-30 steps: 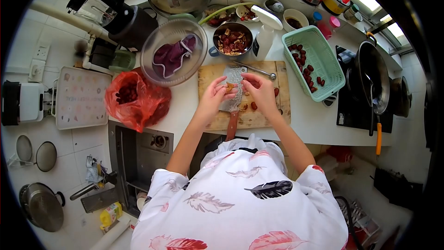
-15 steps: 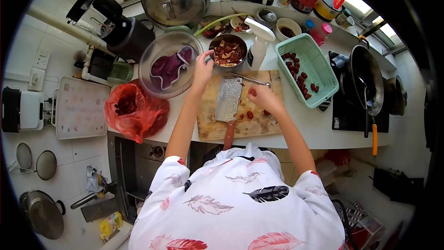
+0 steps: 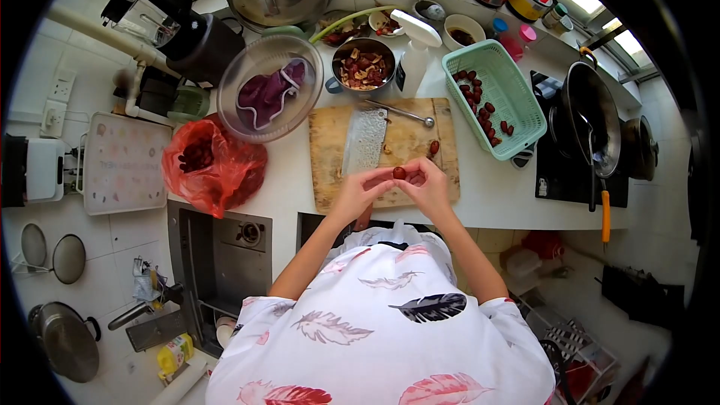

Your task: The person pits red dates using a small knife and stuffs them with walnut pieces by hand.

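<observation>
Over the near part of the wooden cutting board (image 3: 327, 154), a red date (image 3: 399, 172) is pinched between the fingertips of my left hand (image 3: 363, 190) and my right hand (image 3: 426, 187). A second date lies on the board just beyond my right hand. The cleaver (image 3: 365, 135) rests flat on the board's left side, its handle mostly hidden under my left wrist. Behind it lies a thin metal tool (image 3: 405, 113) with a round end. At the back, a metal mug (image 3: 352, 88) holds cut date pieces. Whole dates lie in the green basket (image 3: 517, 97) at right.
A white spray bottle (image 3: 414, 60) stands beyond the board. At left are a clear bowl (image 3: 229, 109) with a purple cloth and a red plastic bag (image 3: 232, 180) of dates. The sink (image 3: 196, 244) is at front left. A wok (image 3: 581, 127) sits on the stove at right.
My left hand has come back from the mug and my right hand has moved nearer me. They now meet over the board, holding a date together. The view has shifted slightly.
</observation>
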A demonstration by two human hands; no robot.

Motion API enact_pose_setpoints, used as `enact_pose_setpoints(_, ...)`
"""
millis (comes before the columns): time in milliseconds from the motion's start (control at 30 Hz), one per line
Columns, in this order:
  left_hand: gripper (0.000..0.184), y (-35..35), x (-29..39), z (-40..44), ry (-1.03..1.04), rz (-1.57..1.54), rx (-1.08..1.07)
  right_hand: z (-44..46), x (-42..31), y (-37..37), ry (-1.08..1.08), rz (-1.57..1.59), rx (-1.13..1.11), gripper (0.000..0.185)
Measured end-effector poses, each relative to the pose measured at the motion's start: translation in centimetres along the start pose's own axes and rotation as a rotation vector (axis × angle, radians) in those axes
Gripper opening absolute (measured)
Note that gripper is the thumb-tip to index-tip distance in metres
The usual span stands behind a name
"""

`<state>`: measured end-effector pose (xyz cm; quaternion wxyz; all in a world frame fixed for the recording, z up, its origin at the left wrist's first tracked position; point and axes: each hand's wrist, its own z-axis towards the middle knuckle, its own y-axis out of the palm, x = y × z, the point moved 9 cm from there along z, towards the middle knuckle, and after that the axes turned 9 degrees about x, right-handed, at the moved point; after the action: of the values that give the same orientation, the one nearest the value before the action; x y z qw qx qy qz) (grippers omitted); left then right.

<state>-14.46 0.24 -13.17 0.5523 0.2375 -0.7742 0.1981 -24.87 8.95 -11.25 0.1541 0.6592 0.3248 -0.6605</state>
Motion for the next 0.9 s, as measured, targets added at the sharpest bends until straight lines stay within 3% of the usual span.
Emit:
enact_pose_setpoints(167,0.021,0.0,4.3,-2.4,-0.031,-0.131,0.013,-2.3,-6.1,-1.1,-0.233,0.074,0.084,0.019)
enact_pose_setpoints(267,0.021,0.0,6.5,-3.2,0.076,-0.118,0.025,-3.4,-7.0,-1.3,-0.283,0.099,0.117,0.019)
enact_pose_setpoints(333,0.023,0.2,8.8,-4.0,0.273,-0.097,-0.001,-3.7,-8.2,-1.7,-0.317,0.107,0.131,0.019)
enact_pose_setpoints(433,0.023,-0.3,9.8,-4.7,0.260,-0.285,0.026,-4.5,-11.2,-2.3,-0.499,0.031,0.153,0.020)
enact_pose_setpoints(500,0.022,-0.8,9.9,-4.9,0.240,-0.318,0.049,-4.5,-12.2,-2.0,-0.454,0.095,0.058,0.025)
enact_pose_setpoints(567,0.023,-0.9,9.9,-5.1,0.228,-0.153,0.036,-4.6,-12.5,-2.2,-0.406,0.091,0.041,0.026)
enact_pose_setpoints(733,0.025,-0.5,10.8,-6.3,0.236,-0.270,-0.006,-5.1,-12.4,-2.4,-0.257,0.194,-0.020,0.024)
enact_pose_setpoints(800,0.026,-0.2,11.6,-6.9,0.258,-0.349,0.002,-5.1,-10.8,-1.6,0.008,0.421,-0.113,0.021)
enact_pose_setpoints(900,0.028,-0.6,12.9,-7.3,0.378,-0.203,0.108,-5.2,-10.4,-1.6,0.144,0.476,-0.145,0.020)
